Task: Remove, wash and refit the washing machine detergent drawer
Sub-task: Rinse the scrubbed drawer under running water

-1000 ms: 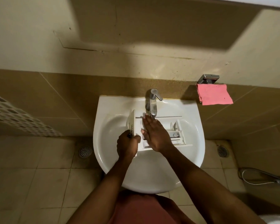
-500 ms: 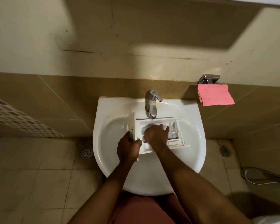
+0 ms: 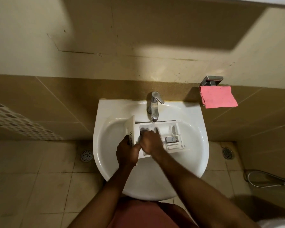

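In white ceramic basin (image 3: 105, 112): white plastic detergent drawer (image 3: 173, 142) out, mid-wash; left hand (image 3: 127, 153) grips 9 o'clock end; right hand (image 3: 150, 142) curled inside, hold unclear; refit pending.

glossy ceramic, bright metal, matt plastic
the sink (image 3: 197, 162) looked smooth, glossy white ceramic; the tap (image 3: 154, 109) at its twelve o'clock was polished metal. the detergent drawer (image 3: 172, 139) was white plastic, duller than the basin. at two o'clock, a matt pink cloth (image 3: 218, 97) lay under a shiny metal holder (image 3: 211, 80). the floor tiles (image 3: 48, 186) looked dull beige.
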